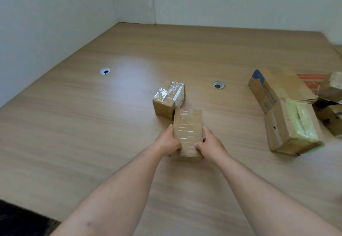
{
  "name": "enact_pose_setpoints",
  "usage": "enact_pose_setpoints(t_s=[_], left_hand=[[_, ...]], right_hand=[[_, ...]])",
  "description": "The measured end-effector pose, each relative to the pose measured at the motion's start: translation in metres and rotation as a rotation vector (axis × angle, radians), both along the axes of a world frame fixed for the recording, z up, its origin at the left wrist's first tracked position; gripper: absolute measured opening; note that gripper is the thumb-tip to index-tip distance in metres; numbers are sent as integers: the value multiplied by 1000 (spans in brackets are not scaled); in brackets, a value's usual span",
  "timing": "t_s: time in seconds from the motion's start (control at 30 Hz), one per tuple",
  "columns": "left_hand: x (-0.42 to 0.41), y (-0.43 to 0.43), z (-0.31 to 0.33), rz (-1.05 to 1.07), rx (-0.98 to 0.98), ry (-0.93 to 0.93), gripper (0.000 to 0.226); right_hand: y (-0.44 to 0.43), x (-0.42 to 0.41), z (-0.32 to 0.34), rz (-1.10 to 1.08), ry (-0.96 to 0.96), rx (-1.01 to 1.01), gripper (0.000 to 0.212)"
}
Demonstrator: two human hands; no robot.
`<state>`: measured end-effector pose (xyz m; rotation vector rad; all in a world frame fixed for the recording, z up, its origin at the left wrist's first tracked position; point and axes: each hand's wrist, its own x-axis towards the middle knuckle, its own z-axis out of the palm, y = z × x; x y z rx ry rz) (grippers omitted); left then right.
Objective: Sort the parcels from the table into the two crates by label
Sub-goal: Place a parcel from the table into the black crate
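**One parcel in hand, several still on the table**

Both my hands are closed around a brown parcel wrapped in clear tape (187, 128), straight ahead of me at twelve o'clock. My left hand (169, 141) grips its left side with the thumb over the near top edge, and my right hand (210, 143) does the same on the right. I can't tell whether the parcel's underside is on the table (92, 124) or just off it. The face turned up to me shows only tape and cardboard, with no label I can read, so I judge I'll have to turn it before I know which crate it belongs in.

From the parcel I hold, a smaller box with a white label (169, 97) sits at eleven o'clock, just beside its far corner. Out at two to three o'clock lies a loose group: a box with blue print (272, 87), a box with yellow-green tape (292, 126) against its near end, a red-striped piece (312, 80) behind them, and more torn cardboard (331, 117) at the edge of view.

Neither crate is in view, so I can't say how many parcels are already sorted. At least four or five remain, so I judge plenty of the job is left.
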<state>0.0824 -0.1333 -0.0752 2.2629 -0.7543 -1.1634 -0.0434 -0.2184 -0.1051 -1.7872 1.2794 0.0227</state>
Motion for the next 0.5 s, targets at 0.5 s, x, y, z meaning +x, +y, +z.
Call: enact_pose_setpoints(t_s=[0.5], left_hand=[[58,209,37,423,-181,125,59]], right_hand=[[163,86,55,253,-197,98,57]])
